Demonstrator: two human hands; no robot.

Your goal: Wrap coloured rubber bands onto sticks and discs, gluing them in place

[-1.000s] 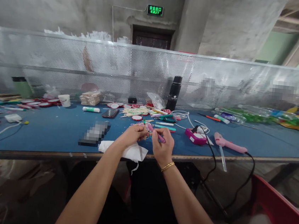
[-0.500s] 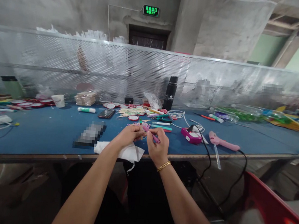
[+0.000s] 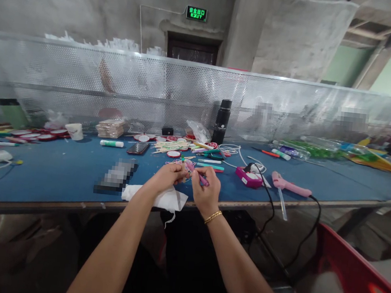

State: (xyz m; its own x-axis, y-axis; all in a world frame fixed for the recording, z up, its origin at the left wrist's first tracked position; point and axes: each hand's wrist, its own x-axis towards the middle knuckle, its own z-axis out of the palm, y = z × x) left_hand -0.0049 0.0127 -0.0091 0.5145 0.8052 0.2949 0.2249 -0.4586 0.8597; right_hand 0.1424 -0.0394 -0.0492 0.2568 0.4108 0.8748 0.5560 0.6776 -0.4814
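My right hand (image 3: 208,192) is closed around a purple marker pen (image 3: 203,180), with the pen's front end pointing toward my left hand. Pinched in my left hand (image 3: 170,176) is a thin wooden stick (image 3: 182,160) with a green top end, held nearly upright. The two hands work close together over the table's front part. Below my left wrist lies a white cloth bag (image 3: 172,201) with a drawstring hanging off the edge. Just beyond the fingers sits a pile of small pink and purple pieces (image 3: 191,164), partly hidden.
Loose wooden sticks (image 3: 172,146) and several markers (image 3: 210,166) lie behind my hands. A black bottle (image 3: 222,121) stands farther back. To the right are a magenta power strip (image 3: 248,177) and a pink glue gun (image 3: 292,186) with its cord. Two phones (image 3: 138,148) lie left.
The green-topped stick shows more upright above my left fingers. Both hands stay nearly in place, and the whole view has shifted slightly.
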